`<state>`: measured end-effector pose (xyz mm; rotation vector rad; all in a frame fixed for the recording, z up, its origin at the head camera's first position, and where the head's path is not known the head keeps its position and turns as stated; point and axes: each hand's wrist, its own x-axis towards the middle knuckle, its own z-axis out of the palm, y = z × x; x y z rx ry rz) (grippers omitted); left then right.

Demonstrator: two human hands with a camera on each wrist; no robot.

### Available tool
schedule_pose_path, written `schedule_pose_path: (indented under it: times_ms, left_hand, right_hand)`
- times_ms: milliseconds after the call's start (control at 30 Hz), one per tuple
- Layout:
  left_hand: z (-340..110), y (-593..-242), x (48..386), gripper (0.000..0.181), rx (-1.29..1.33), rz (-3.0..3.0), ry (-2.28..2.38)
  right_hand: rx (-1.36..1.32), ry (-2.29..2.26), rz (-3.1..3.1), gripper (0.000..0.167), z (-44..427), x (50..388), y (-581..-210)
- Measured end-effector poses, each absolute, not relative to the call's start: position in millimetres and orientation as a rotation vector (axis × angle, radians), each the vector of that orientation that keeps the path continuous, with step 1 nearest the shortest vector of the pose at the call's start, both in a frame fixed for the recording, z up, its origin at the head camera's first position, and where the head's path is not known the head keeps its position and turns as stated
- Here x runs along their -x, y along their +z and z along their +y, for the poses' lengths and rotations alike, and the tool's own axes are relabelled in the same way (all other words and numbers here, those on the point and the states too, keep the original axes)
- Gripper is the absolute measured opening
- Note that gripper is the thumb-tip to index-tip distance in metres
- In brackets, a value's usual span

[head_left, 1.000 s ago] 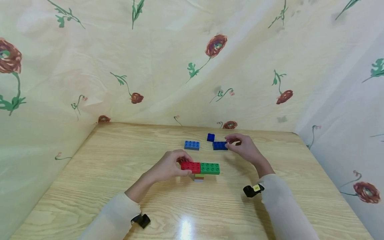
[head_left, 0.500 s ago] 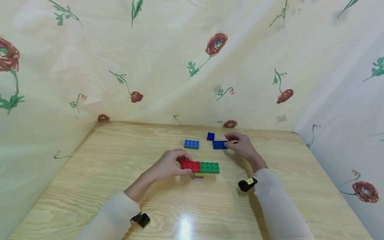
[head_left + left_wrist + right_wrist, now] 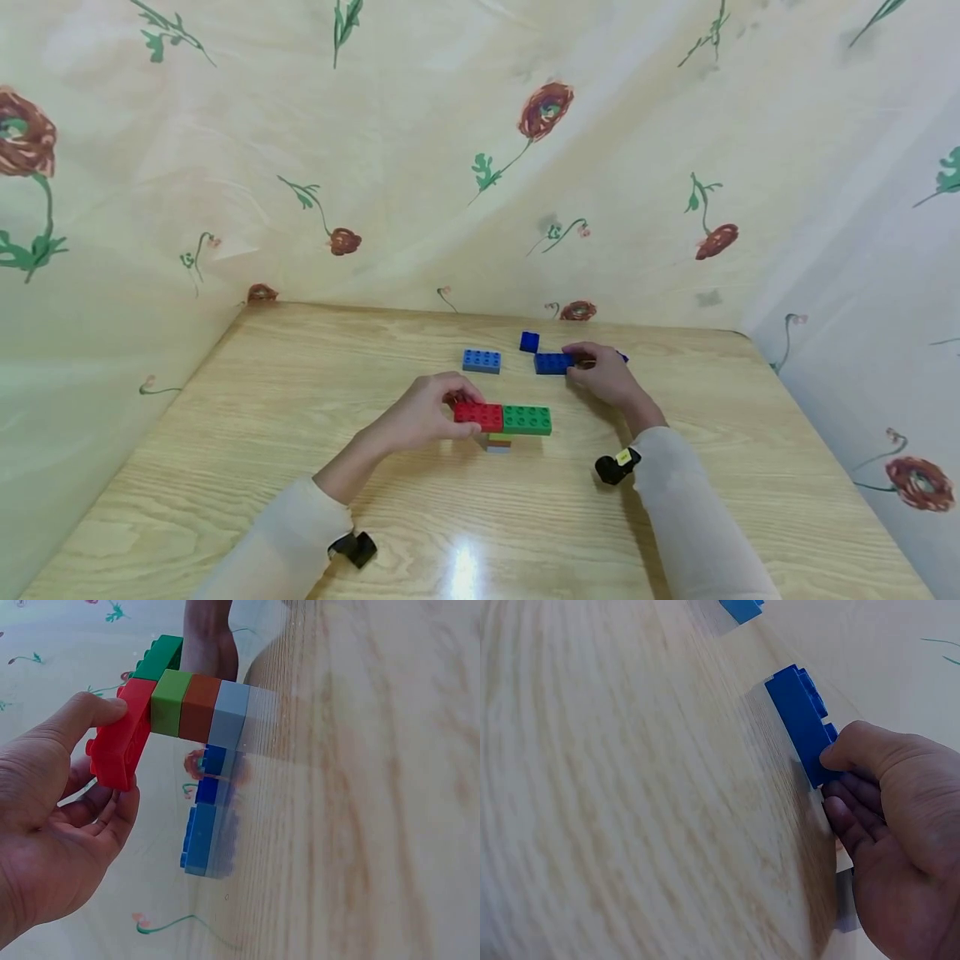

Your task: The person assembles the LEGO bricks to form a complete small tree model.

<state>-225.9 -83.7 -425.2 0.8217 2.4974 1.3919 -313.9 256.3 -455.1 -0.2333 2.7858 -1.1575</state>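
Observation:
My left hand [image 3: 431, 412] pinches a red brick [image 3: 478, 415] between thumb and fingers. Beside it a green brick [image 3: 527, 420] extends to the right; both sit on top of a narrow stack of a lime green brick [image 3: 169, 703], a brown brick [image 3: 199, 707] and a light blue brick [image 3: 230, 714] standing on the table. Farther back, my right hand [image 3: 609, 379] grips the right end of a dark blue brick [image 3: 553, 363]. In the right wrist view the thumb of that hand [image 3: 900, 817] presses on the end of this dark blue brick [image 3: 799, 720].
A medium blue brick [image 3: 482, 361] lies behind the stack, left of the dark blue one. A small blue brick [image 3: 529, 342] sits farther back. Part of another blue piece [image 3: 622, 357] shows just beyond my right hand. Flowered cloth [image 3: 405, 167] hangs behind the wooden table [image 3: 262, 450].
My right hand has closed onto the end of the dark blue brick, its fingers lower than before. A blue piece beyond it has come into sight. My left hand keeps its hold.

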Motion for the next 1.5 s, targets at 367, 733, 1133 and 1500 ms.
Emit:
schedule_pose_path:
  times_ms: [367,733,1133,1500]
  left_hand:
    - [-83,-427,225,0.029,-0.806,2.486,1.395]
    - [-83,-427,226,0.029,-0.825,2.487,1.407]
    - [-84,-424,226,0.029,-0.815,2.488,1.391]
    - [-84,-424,227,0.030,-0.830,2.486,1.391]
  right_hand:
    - [0.287,-1.184,2.857,0.038,260,305,-460]
    - [0.366,-1.323,2.787,0.038,251,284,-436]
    - [0.648,-1.447,2.674,0.031,226,245,-403]
    - [0.806,-1.428,2.643,0.030,201,222,-395]
